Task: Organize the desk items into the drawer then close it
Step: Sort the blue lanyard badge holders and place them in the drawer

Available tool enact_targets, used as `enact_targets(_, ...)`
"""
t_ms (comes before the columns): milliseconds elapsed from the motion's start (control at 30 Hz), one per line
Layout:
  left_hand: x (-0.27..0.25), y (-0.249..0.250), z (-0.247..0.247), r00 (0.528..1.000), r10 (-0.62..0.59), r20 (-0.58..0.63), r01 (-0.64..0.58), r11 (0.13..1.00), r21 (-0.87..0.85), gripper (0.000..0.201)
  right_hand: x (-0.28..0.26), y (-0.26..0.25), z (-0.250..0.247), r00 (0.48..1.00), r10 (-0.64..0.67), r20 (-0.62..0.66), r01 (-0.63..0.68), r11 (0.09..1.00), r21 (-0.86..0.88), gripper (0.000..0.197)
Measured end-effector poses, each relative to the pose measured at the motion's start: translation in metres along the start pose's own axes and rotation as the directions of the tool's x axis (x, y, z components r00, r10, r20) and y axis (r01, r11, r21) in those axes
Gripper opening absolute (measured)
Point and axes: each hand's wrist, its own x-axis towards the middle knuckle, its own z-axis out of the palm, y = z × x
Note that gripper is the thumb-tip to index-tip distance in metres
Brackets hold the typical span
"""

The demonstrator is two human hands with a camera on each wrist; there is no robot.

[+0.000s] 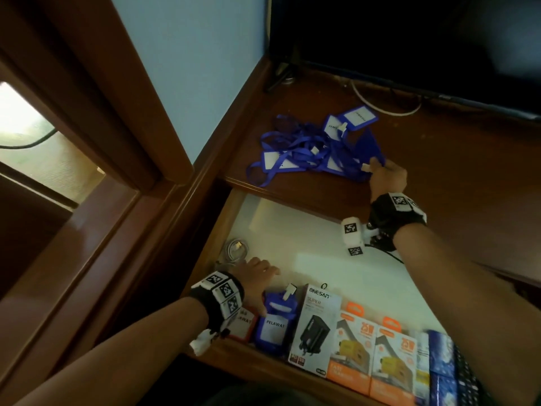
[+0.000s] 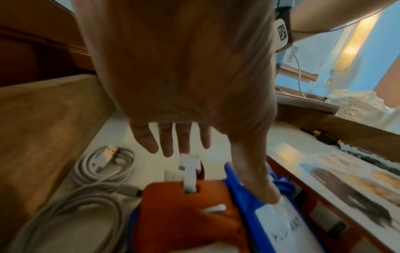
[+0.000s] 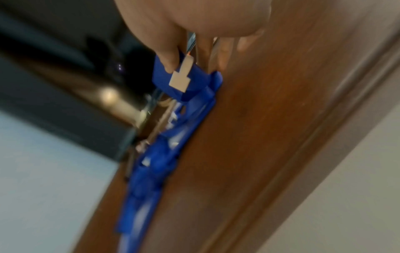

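A tangled pile of blue lanyards with badge holders lies on the brown desk top. My right hand pinches a blue lanyard strap with its white clip at the pile's near right edge. Below, the drawer stands open. My left hand hovers in its front left corner with straight fingers, the thumb touching a blue badge holder marked PELAWAT. An orange badge holder lies beside it.
Coiled white cables sit in the drawer's left corner. Charger boxes, orange boxes and blue packs line the drawer front. A dark TV and a white cable stand at the desk's back.
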Motion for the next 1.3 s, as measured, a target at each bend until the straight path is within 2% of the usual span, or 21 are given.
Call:
enact_targets(100,-0.004,-0.010,0.011,0.998,-0.004,0.067,-0.004,0.994,0.112,0.094,-0.017,-0.002,-0.016,1.000,-0.016,-0.023,0.022,0.967,0.252,0.034)
enact_targets(233,-0.006,-0.019,0.020,0.996,-0.030,0.079,0.020,0.991,0.131,0.086,-0.066,0.001,-0.040,0.990,-0.142,0.009,0.121,0.872,0.474,0.018)
enact_targets(367,-0.004,-0.025,0.018,0.993,-0.039,0.113,0.028,0.995,0.097,0.086,-0.100,0.015,-0.064,0.980,-0.193,0.043,0.109,0.709,0.696,0.026)
enact_targets(433,-0.002,-0.025,0.016,0.990,-0.056,0.127,0.049,0.997,0.058,0.093,-0.112,0.021,-0.076,0.974,-0.208,0.094,0.070,0.664,0.744,0.034)
enact_targets(500,-0.002,-0.021,0.007,0.993,-0.067,0.093,0.070,0.997,-0.026,0.098,-0.121,0.030,-0.088,0.964,-0.222,0.143,0.053,0.694,0.718,0.034)
enact_targets(567,-0.003,-0.011,-0.013,0.998,-0.056,-0.032,0.050,0.985,-0.165,0.089,-0.127,0.041,-0.097,0.954,-0.229,0.192,0.041,0.736,0.675,0.031)
enact_targets(600,-0.004,-0.004,-0.025,0.990,-0.041,-0.138,0.007,0.972,-0.237,0.078,-0.130,0.046,-0.102,0.951,-0.225,0.213,0.030,0.751,0.660,0.026)
enact_targets(633,-0.006,0.004,-0.038,0.961,-0.029,-0.274,-0.057,0.952,-0.301,0.067,-0.131,0.053,-0.106,0.947,-0.222,0.234,0.017,0.758,0.652,0.021)
enact_targets(700,-0.010,0.022,-0.061,0.845,0.009,-0.535,-0.247,0.893,-0.375,0.055,-0.131,0.065,-0.114,0.928,-0.235,0.288,-0.015,0.749,0.662,0.020)
enact_targets(733,-0.012,0.033,-0.073,0.780,0.040,-0.625,-0.343,0.862,-0.373,0.055,-0.131,0.070,-0.118,0.912,-0.257,0.319,-0.028,0.738,0.674,0.026)
enact_targets(767,-0.013,0.044,-0.082,0.736,0.069,-0.673,-0.411,0.837,-0.363,0.060,-0.130,0.073,-0.122,0.891,-0.283,0.355,-0.039,0.732,0.681,0.034)
enact_targets(800,-0.015,0.055,-0.092,0.715,0.103,-0.691,-0.456,0.818,-0.350,0.066,-0.131,0.075,-0.126,0.869,-0.306,0.388,-0.049,0.729,0.683,0.040)
enact_targets(867,-0.012,0.077,-0.108,0.733,0.170,-0.658,-0.492,0.801,-0.342,0.081,-0.131,0.075,-0.134,0.837,-0.343,0.427,-0.053,0.725,0.686,0.040)
enact_targets(933,-0.006,0.098,-0.117,0.770,0.240,-0.591,-0.519,0.775,-0.362,0.091,-0.132,0.071,-0.144,0.808,-0.390,0.441,-0.046,0.706,0.707,0.028)
enact_targets(1033,0.009,0.125,-0.110,0.841,0.335,-0.424,-0.506,0.765,-0.399,0.090,-0.132,0.065,-0.157,0.777,-0.454,0.435,-0.046,0.649,0.760,0.019)
enact_targets(1100,0.019,0.136,-0.097,0.856,0.402,-0.325,-0.511,0.752,-0.417,0.070,-0.133,0.065,-0.167,0.777,-0.474,0.414,-0.058,0.601,0.797,0.020)
enact_targets(1167,0.028,0.139,-0.082,0.853,0.397,-0.339,-0.514,0.752,-0.412,0.040,-0.133,0.069,-0.178,0.776,-0.490,0.398,-0.081,0.548,0.833,0.021)
enact_targets(1233,0.037,0.130,-0.070,0.859,0.276,-0.432,-0.460,0.786,-0.413,0.015,-0.133,0.072,-0.191,0.794,-0.473,0.382,-0.097,0.522,0.848,0.023)
enact_targets(1300,0.043,0.114,-0.063,0.865,0.128,-0.486,-0.370,0.817,-0.442,0.007,-0.129,0.076,-0.201,0.839,-0.407,0.360,-0.096,0.542,0.835,0.026)
